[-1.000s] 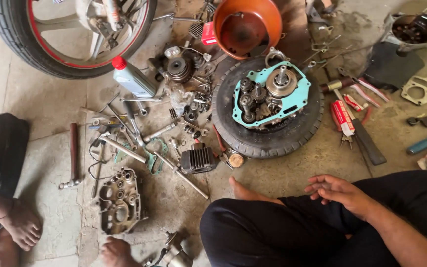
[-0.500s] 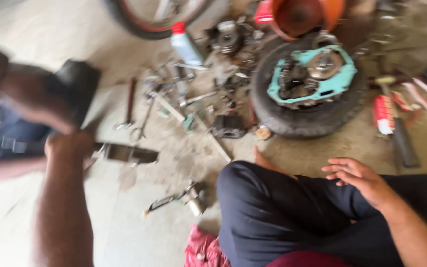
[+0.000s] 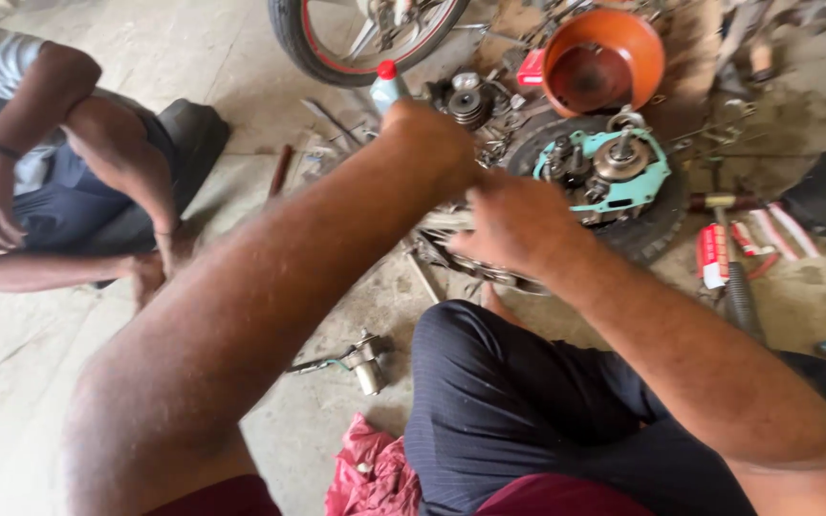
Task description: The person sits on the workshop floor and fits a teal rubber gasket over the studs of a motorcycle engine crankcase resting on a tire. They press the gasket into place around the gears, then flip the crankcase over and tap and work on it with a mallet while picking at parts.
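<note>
left hand (image 3: 432, 139) outstretched; right hand (image 3: 509, 225) gripping engine cover (image 3: 461, 250)

I see my left hand (image 3: 432, 139) and right hand (image 3: 509, 222) both gripping a metal engine cover (image 3: 461, 250) above the floor (image 3: 193, 57), beside a tyre (image 3: 657, 225) carrying a teal-gasketed engine block (image 3: 609, 172).
</note>
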